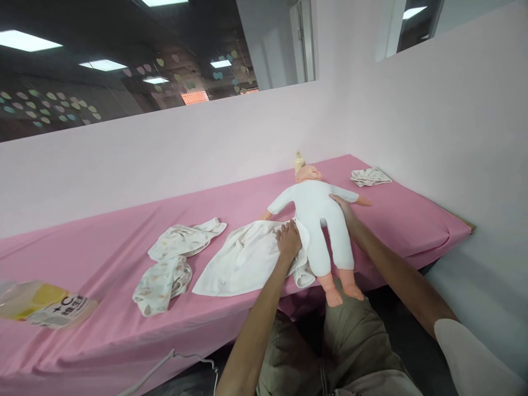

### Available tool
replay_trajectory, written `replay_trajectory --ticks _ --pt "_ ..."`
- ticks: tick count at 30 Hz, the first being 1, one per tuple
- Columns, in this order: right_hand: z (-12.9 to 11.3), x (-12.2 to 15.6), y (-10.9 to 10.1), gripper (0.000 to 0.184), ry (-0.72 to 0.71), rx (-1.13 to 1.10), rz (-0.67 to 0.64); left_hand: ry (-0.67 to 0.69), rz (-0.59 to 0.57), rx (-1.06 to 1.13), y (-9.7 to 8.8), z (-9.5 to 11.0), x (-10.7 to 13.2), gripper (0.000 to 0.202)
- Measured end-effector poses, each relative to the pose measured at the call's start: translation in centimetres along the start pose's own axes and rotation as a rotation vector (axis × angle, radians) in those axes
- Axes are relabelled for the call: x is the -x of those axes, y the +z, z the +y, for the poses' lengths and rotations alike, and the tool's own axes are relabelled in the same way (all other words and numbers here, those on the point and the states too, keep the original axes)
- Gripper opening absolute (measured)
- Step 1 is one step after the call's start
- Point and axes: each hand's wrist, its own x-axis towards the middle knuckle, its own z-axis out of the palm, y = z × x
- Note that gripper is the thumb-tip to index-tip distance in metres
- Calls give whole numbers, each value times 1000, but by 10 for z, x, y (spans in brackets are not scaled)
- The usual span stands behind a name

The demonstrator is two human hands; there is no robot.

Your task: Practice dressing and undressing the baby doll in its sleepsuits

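Note:
A baby doll (313,201) in a white body suit lies on its back, its head toward the wall and its feet past the table's near edge. My right hand (342,209) is closed round the side of its hip, the thumb side on top and the other fingers partly hidden. A white cloth garment (239,258) is spread left of the doll, its right edge against or under the doll's body and leg. On that cloth rests my left hand (289,239), palm down with the fingers somewhat bent and apart.
Pink sheeting (124,231) covers the table. Two crumpled printed baby garments (177,242) (163,283) lie left of the cloth. A large labelled bottle (49,304) lies at far left. Behind the doll's head stands a small bottle (299,161); a folded printed cloth (370,176) is at right.

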Motion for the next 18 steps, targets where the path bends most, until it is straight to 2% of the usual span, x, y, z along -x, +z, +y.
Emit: replay_trajectory --ticks 2,4,7,9,12,14,18 --pt "-1 2 -13 57 65 -130 17 -49 -46 -147 0 12 1 50" --pt "-1 4 -26 49 82 -260 39 -64 -42 -286 -3 23 7 48" --pt "1 3 -42 37 101 -442 105 25 25 -375 -10 43 22 41" --pt "4 2 -51 32 100 -512 159 72 3 -375 -12 56 32 37" --pt "8 1 -59 32 90 -547 201 90 -128 -334 -10 72 40 36" --pt "10 3 -62 32 101 -549 198 90 -204 -310 -6 77 37 33" --pt "12 12 -64 32 104 -545 188 68 -240 -272 1 78 23 37"
